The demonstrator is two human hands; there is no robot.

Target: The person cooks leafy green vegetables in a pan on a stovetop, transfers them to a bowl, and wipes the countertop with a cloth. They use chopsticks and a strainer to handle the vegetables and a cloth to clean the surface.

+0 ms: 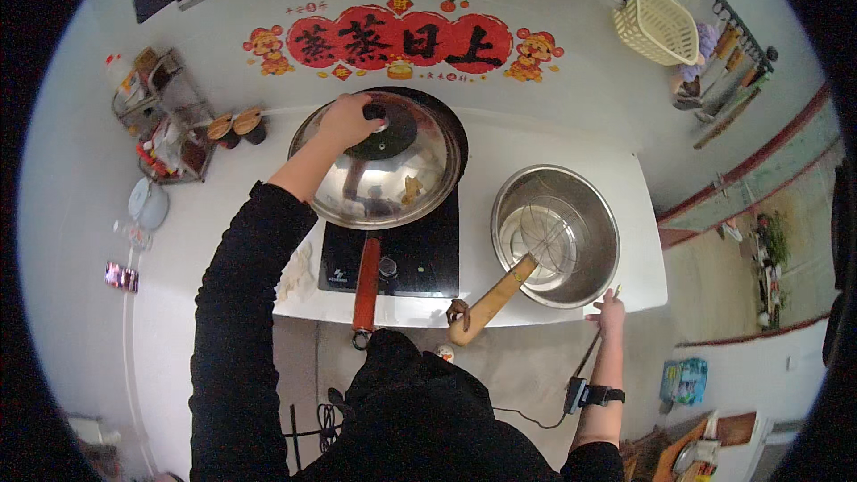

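My left hand [351, 122] grips the knob of a domed metal pan lid [395, 181], which lies over a dark pan [457, 120]. The pan stands on a black induction cooker [428, 241], its red handle [366, 281] pointing towards me. To the right, a deep stainless steel pot [596, 241] holds the wire head of a utensil with a wooden handle [495, 301]. Just below that pot's rim is my right hand [606, 311], with a thin stick-like thing at its fingers; whether it is gripped is unclear.
A wire rack [181, 84] with bottles and packets, two wooden-lidded jars [249, 126] and a pale lidded container [148, 203] stand at the left. A crumpled cloth [298, 272] lies beside the cooker. On the right wall hang a cream basket [656, 25] and utensils [726, 80].
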